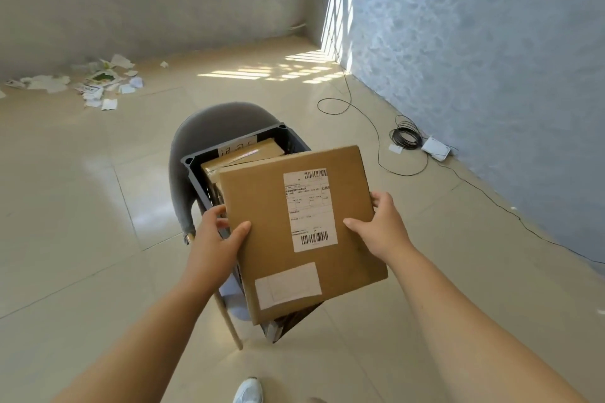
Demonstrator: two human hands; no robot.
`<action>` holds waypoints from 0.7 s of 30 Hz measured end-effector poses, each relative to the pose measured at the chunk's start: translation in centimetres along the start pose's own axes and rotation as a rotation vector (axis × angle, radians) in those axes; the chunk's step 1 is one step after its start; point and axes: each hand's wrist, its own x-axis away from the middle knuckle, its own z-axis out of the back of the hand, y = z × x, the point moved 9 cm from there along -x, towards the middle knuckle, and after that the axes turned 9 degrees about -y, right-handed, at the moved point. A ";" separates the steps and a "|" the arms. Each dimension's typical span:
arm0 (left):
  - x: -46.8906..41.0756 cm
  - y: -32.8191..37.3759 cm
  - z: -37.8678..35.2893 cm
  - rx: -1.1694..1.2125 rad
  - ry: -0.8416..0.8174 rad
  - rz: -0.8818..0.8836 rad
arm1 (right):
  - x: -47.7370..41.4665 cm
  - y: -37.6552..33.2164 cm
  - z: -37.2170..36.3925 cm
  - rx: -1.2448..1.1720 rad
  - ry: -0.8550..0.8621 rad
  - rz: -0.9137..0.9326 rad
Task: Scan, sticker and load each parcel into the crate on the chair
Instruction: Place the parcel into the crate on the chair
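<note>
While the left hand grips the near-left edge of the flat brown cardboard parcel, thumb laid across its top face and fingers curled beneath, the right hand clasps the right edge the same way, thumb on top and fingers wrapped round the side. Neither hand holds anything else.

Between the 2 hands the parcel hovers, slightly skewed, above the dark grey plastic crate and covers most of its opening. Whether its underside touches the rim or the contents cannot be told. Its upper face carries a white printed shipping label with 2 barcodes and, nearer the person, a blank white rectangular sticker. Scanning and stickering therefore look done for this parcel, and loading seems to be the step in hand.

Inside the crate at least 1 other taped brown cardboard box already lies close to the rim. The crate stands on a grey upholstered chair with pale wooden legs, on a beige tiled floor.

The next move probably calls for squaring the parcel with the crate walls and lowering it onto the stack. The fingers underneath would need to slide out last, since the crate looks nearly full and the parcel could perch on the rim.

Torn white paper scraps lie by the far wall, and a coiled black cable lies to the right.
</note>
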 end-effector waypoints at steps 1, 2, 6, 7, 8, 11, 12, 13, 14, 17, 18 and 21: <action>-1.4 -0.2 -0.1 -0.005 -0.009 0.016 | -1.4 -0.4 0.0 0.036 0.002 -0.004; -2.6 -0.4 -0.1 -0.012 -0.015 0.034 | -2.8 -0.7 -0.1 0.075 -0.001 -0.008; -6.8 -2.2 -0.5 -0.062 -0.025 0.126 | -8.5 -0.8 -1.3 0.175 -0.077 -0.036; -7.6 -2.7 -0.7 -0.078 -0.026 0.145 | -9.8 -0.7 -1.8 0.191 -0.108 -0.034; -8.3 -3.2 -0.9 -0.092 -0.026 0.166 | -11.0 -0.6 -2.3 0.202 -0.140 -0.027; -9.9 -4.7 -1.6 -0.127 -0.035 0.248 | -14.1 0.2 -3.7 0.243 -0.249 -0.033; -10.2 -5.3 -1.8 -0.151 -0.036 0.284 | -14.8 0.7 -4.2 0.266 -0.299 -0.051; -10.4 -5.7 -2.0 -0.181 -0.034 0.316 | -15.4 1.2 -4.7 0.288 -0.351 -0.066; -10.5 -6.1 -2.1 -0.209 -0.031 0.341 | -15.9 1.5 -5.2 0.302 -0.400 -0.071; -11.0 -6.9 -2.3 -0.238 -0.016 0.394 | -17.0 1.8 -6.0 0.318 -0.491 -0.058; -11.1 -7.1 -2.3 -0.237 -0.013 0.405 | -17.3 1.7 -6.1 0.323 -0.503 -0.053; -11.6 -7.1 -2.1 -0.305 -0.042 0.411 | -17.7 1.6 -5.9 0.358 -0.510 -0.042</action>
